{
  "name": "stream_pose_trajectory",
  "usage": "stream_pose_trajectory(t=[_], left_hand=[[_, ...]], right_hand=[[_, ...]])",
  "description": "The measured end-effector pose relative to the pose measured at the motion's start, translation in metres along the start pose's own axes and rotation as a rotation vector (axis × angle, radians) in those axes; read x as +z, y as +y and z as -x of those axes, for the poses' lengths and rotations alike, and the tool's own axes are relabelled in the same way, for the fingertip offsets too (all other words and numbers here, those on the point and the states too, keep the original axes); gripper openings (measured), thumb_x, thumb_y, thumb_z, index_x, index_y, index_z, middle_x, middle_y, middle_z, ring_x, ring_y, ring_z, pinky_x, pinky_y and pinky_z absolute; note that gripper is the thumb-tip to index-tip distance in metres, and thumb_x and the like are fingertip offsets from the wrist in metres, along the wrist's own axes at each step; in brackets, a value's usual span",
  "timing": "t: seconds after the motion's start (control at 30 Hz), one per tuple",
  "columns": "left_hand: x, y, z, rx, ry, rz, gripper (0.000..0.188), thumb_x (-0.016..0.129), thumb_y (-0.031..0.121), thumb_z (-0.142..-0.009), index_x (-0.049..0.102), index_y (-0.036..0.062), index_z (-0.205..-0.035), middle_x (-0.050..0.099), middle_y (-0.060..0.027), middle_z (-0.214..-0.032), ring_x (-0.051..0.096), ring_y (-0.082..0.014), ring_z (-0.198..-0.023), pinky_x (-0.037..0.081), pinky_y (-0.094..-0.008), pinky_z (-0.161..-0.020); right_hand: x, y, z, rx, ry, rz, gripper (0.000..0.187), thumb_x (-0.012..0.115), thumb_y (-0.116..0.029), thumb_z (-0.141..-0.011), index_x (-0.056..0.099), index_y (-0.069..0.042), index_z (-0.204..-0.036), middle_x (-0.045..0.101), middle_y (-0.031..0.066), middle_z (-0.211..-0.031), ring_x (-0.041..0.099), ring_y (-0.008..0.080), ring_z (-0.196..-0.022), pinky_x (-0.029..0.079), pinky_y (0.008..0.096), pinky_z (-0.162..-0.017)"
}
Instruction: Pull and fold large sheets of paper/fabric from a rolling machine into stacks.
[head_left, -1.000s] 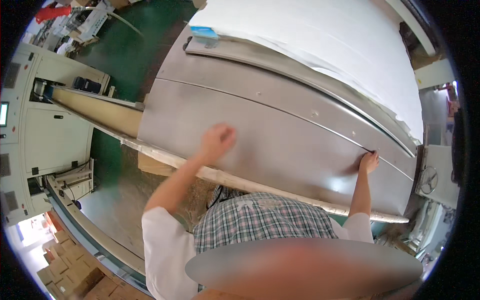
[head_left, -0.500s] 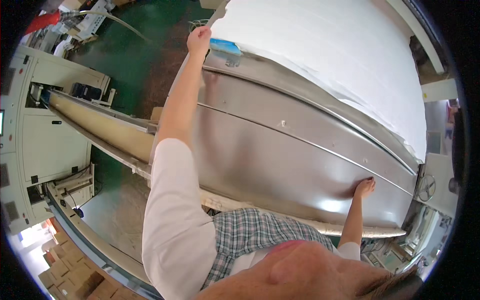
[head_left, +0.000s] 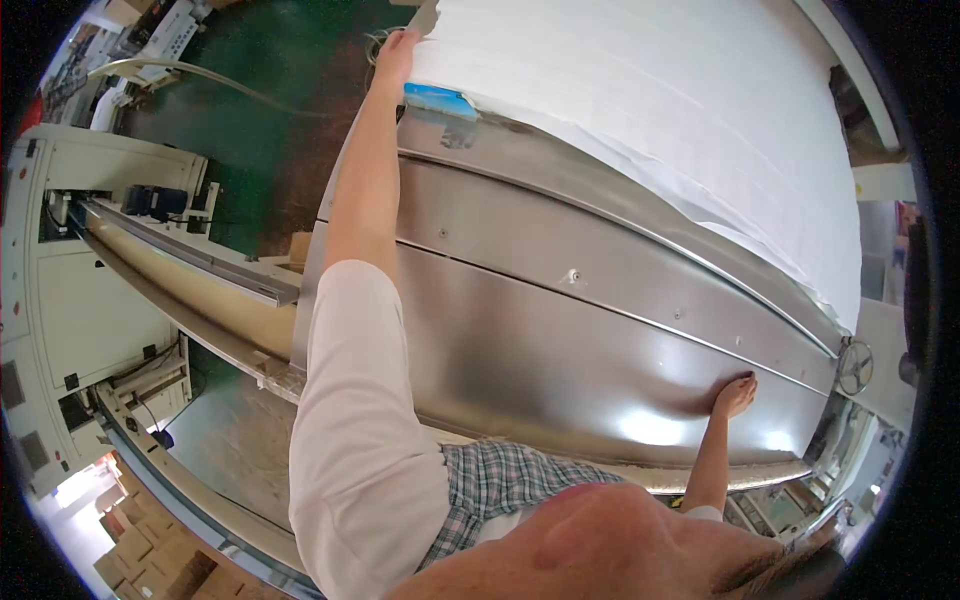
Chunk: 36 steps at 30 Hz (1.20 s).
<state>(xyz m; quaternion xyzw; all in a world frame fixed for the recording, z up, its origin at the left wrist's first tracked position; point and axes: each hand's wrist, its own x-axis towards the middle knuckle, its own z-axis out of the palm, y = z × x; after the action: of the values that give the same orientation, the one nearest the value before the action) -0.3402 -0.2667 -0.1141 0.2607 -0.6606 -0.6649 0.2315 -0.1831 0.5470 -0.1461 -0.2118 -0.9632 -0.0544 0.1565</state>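
A large white sheet (head_left: 640, 110), its near edge wavy, lies over the far part of a long grey metal table (head_left: 520, 320). At the sheet's left edge my left hand (head_left: 396, 56) is closed, its fingers bent against the border of the sheet, my arm stretched far forward. Just nearer than that hand, a blue patch (head_left: 440, 100) shows beside the sheet's near edge. Lower right, my right hand (head_left: 736, 396) rests on the bare metal with its fingers curled together. A small dark spot shows at its fingertips; what it is, I cannot make out.
Seams and screw heads run along the metal table. On the left stand a pale machine cabinet (head_left: 100, 300) and a long beige roller (head_left: 190, 262). A handwheel (head_left: 855, 367) sits at the table's right end. Cardboard boxes (head_left: 150, 545) are stacked at lower left.
My left hand has moved slightly farther away along the sheet's left edge. The view has shifted a little; my right hand stays curled on the metal.
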Motion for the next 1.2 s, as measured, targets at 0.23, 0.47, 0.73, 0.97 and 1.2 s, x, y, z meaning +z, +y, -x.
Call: stream_pose_trajectory(t=[0.23, 0.47, 0.73, 0.97, 1.2], left_hand=[[-0.016, 0.009, 0.007, -0.033, -0.04, 0.009, 0.027, 0.055, 0.029, -0.079, 0.059, 0.0032, -0.087, 0.057, -0.0008, -0.079, 0.049, -0.0105, -0.074, 0.039, -0.0256, -0.068], [-0.02, 0.005, 0.011, -0.065, -0.021, 0.05, 0.025, 0.057, 0.027, -0.078, 0.06, 0.0044, -0.089, 0.058, -0.001, -0.08, 0.05, -0.0106, -0.075, 0.039, -0.0248, -0.068], [-0.004, 0.005, 0.012, 0.001, 0.028, 0.039, 0.027, 0.054, 0.026, -0.08, 0.059, 0.0027, -0.094, 0.059, -0.0029, -0.09, 0.051, -0.0115, -0.083, 0.038, -0.0243, -0.074], [-0.026, 0.003, 0.004, -0.069, -0.028, -0.003, 0.028, 0.056, 0.025, -0.078, 0.059, 0.0029, -0.096, 0.06, -0.0032, -0.085, 0.052, -0.0123, -0.079, 0.039, -0.0254, -0.072], [-0.009, 0.018, 0.036, -0.145, -0.088, 0.051, 0.027, 0.055, 0.023, -0.078, 0.061, 0.0025, -0.094, 0.061, -0.0033, -0.084, 0.055, -0.0125, -0.075, 0.042, -0.0256, -0.069]], right_hand=[[0.001, -0.01, -0.002, -0.009, 0.035, -0.039, 0.032, 0.036, -0.022, -0.088, 0.054, -0.009, -0.111, 0.053, 0.013, -0.116, 0.049, 0.0345, -0.103, 0.038, 0.0421, -0.088], [0.006, -0.006, -0.004, -0.001, 0.062, 0.023, 0.033, 0.036, -0.024, -0.089, 0.054, -0.009, -0.111, 0.053, 0.0129, -0.115, 0.048, 0.0338, -0.104, 0.038, 0.0423, -0.088], [0.0, -0.006, -0.003, 0.033, 0.036, 0.02, 0.033, 0.035, -0.025, -0.089, 0.054, -0.01, -0.112, 0.051, 0.011, -0.118, 0.046, 0.0318, -0.108, 0.038, 0.0419, -0.089], [0.001, -0.015, -0.005, 0.036, -0.012, 0.013, 0.033, 0.035, -0.025, -0.089, 0.053, -0.011, -0.114, 0.051, 0.01, -0.119, 0.046, 0.031, -0.108, 0.038, 0.042, -0.088], [-0.001, 0.002, -0.012, 0.018, 0.049, 0.029, 0.032, 0.037, -0.023, -0.088, 0.053, -0.012, -0.113, 0.051, 0.0108, -0.119, 0.047, 0.0318, -0.107, 0.039, 0.0423, -0.088]])
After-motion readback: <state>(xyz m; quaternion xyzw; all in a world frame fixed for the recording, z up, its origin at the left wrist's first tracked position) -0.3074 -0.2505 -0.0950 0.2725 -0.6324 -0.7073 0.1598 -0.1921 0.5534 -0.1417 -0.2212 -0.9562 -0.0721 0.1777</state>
